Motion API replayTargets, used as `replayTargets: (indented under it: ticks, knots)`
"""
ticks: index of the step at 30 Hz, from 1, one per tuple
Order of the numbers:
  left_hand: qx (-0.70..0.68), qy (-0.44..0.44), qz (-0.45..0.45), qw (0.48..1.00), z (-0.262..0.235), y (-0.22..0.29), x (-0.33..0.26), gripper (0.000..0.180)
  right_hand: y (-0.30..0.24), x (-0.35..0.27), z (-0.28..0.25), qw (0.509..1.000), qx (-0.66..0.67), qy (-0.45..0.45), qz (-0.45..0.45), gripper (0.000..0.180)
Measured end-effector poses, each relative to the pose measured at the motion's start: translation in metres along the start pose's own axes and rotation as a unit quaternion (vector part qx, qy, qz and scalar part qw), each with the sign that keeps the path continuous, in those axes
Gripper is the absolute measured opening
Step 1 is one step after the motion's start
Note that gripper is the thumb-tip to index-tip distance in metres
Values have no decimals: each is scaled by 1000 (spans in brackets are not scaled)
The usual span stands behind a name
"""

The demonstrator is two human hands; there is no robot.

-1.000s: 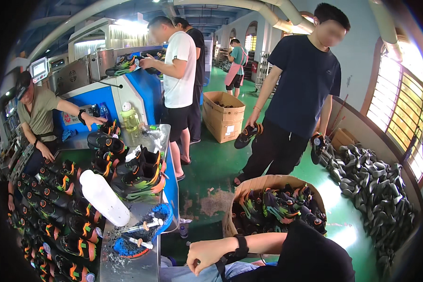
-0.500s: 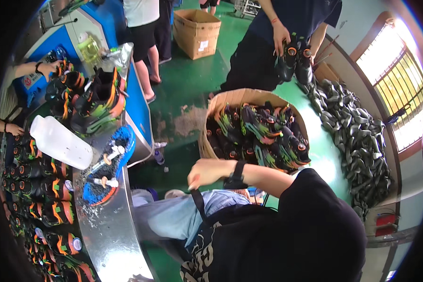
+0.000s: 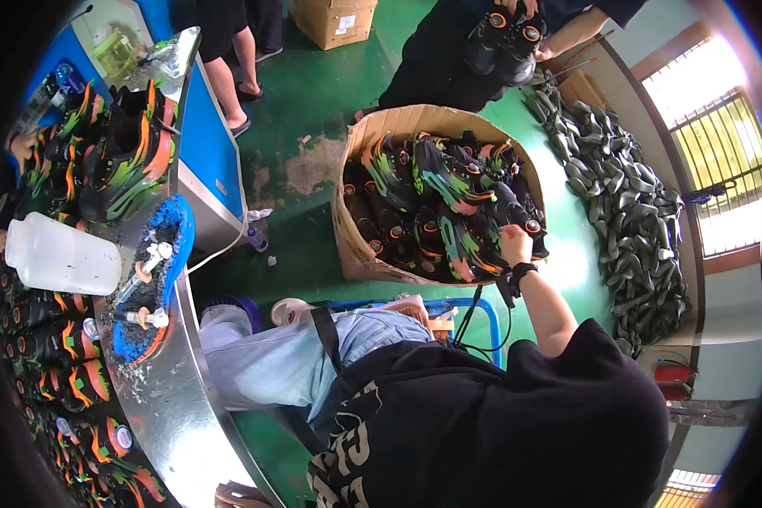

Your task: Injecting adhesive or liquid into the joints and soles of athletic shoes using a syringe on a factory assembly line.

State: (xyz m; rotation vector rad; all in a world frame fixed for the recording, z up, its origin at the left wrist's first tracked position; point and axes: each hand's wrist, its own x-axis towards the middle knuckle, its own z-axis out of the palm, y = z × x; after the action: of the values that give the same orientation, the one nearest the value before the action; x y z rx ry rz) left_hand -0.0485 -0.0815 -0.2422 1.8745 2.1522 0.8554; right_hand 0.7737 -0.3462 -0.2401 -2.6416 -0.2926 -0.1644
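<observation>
My right hand (image 3: 516,246), with a black watch on the wrist, reaches into a big cardboard box (image 3: 353,245). Its fingers are curled at the edge of a black shoe (image 3: 510,213) with an orange-ringed dial, and look closed on it; the fingertips are partly hidden. Black, green and orange shoes (image 3: 455,182) fill the box. Part of my left hand (image 3: 240,496) shows at the lower edge, by the metal table (image 3: 182,423); how its fingers are bent cannot be made out.
On the table lie a white plastic bottle (image 3: 62,254) and a blue tray (image 3: 176,222) with dark crumbs and two white-ended tools. Rows of shoes (image 3: 46,356) stand beyond the table. A person (image 3: 436,63) behind the box holds two shoes. Grey shoe-shaped pieces (image 3: 622,212) are heaped by the window.
My right hand has moved from above my lap, where it pinched a black strap, to the shoes in the box. The view has shifted, and the table and box appear in different places.
</observation>
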Motion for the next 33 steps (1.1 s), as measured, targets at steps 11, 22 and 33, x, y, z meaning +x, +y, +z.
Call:
replayTargets:
  ticks: [11,22,33]
  knots:
    - [187,133,167,959,-10,134,10,26,35,-12,-19,979,-171,107,36,28]
    - [148,140,174,963,-2,88,13,27,-1,-47,8,979,-195,30,58,48]
    - [43,63,12,997,-12,112,9,37,-6,-79,26,969,-240,-51,34,46]
